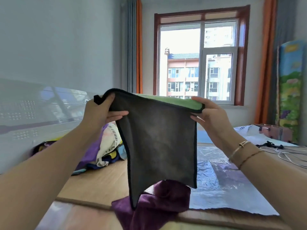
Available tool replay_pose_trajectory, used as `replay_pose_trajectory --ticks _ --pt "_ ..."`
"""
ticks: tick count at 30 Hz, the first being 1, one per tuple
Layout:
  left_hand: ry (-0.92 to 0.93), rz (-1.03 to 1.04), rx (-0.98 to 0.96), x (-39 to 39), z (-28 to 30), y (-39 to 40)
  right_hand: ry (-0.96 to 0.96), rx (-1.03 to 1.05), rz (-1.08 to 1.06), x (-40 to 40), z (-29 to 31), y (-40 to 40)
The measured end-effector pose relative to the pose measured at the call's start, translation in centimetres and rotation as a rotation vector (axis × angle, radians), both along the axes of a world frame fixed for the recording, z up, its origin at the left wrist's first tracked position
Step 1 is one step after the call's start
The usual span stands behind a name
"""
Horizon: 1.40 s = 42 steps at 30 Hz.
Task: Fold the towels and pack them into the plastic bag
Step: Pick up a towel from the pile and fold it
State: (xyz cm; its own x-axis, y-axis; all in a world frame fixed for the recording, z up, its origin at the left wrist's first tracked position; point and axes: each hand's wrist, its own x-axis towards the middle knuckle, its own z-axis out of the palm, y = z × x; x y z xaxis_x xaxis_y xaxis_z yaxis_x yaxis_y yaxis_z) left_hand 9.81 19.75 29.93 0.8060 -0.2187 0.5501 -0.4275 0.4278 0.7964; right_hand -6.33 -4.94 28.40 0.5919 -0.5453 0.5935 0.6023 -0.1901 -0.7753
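My left hand (pixel 103 112) and right hand (pixel 205 112): each pinches a top corner of the grey-green towel (pixel 159 143), top edge level between them, length hanging down. Plastic bag (pixel 221 178): flat below, nearer my right hand.

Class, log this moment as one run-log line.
left hand: grips grey towel | right hand: grips towel | towel: hanging, unfolded | plastic bag: flat

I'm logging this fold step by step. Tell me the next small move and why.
Probably bring the two top corners together. The left hand and right hand each pinch a top corner of the grey-green towel, which hangs open and unfolded above the plastic bag.
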Motion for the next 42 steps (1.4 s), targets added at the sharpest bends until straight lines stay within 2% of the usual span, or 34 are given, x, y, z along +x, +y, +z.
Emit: replay_pose_trajectory --ticks 4,9,11,13,15,19,22,25,30,33,36,39,42 --pt "0.077 0.041 0.1 3.0 -1.0 0.9 0.076 -0.042 -0.097 2.1 -1.1 0.5" --pt "0.161 0.031 0.345 8.8 -5.0 -0.1 0.389 0.01 -0.095 7.9 -4.3 -0.7" --pt "0.157 0.076 0.395 11.0 -6.2 -0.9 0.517 0.015 -0.064 11.1 -5.2 -1.3" --pt "0.134 0.108 0.377 12.7 -6.5 -1.7 0.552 0.014 -0.035 14.3 -5.4 -1.6" --pt "0.062 0.14 0.327 14.6 -5.8 -2.2 0.429 0.035 -0.027 17.1 -4.6 -1.7" --pt "-0.069 0.208 0.119 16.8 -1.5 -2.9 0.026 0.074 -0.073 19.8 -1.6 -1.2" --pt "-0.151 0.23 0.036 16.0 0.1 -2.5 -0.055 0.075 -0.031 19.6 -1.2 -1.3" --pt "-0.206 0.275 0.178 14.6 -2.2 -1.0 0.081 0.0 -0.074 17.9 -3.7 -2.3" --pt "-0.18 0.225 0.569 12.3 -10.3 3.7 0.445 -0.193 -0.079 14.3 -11.3 -3.2" --pt "-0.112 0.073 0.709 11.0 -14.9 6.0 0.593 -0.302 -0.025 12.3 -14.8 -2.7" --pt "-0.037 0.005 0.849 10.3 -18.0 7.6 0.708 -0.355 0.05 11.3 -16.4 -2.5" --pt "0.12 -0.058 0.914 11.1 -19.7 8.1 0.752 -0.303 0.096 11.6 -16.8 -2.3" --pt "0.213 -0.043 1.001 12.2 -20.8 7.5 0.824 -0.35 -0.001 13.2 -17.4 -2.2"
